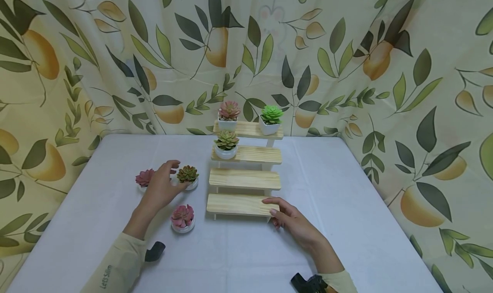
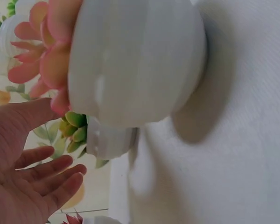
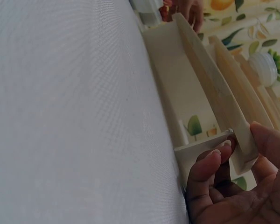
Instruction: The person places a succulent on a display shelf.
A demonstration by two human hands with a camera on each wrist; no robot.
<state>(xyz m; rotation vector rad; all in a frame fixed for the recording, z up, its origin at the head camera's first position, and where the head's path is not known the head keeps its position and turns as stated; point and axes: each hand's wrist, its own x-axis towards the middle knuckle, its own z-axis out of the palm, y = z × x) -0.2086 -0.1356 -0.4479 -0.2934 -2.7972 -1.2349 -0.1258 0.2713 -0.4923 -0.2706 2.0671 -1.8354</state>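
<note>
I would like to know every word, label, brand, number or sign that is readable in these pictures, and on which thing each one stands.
"Let's S…", printed in dark letters on the left sleeve; the rest of the second word is too blurred to read surely.
No other readable text: none on the stepped stand or the patterned curtain.

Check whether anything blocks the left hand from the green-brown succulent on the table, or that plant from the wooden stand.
Nothing visible does: the left hand is beside the green-brown succulent, and only white tabletop shows between plant and wooden stand.
</note>
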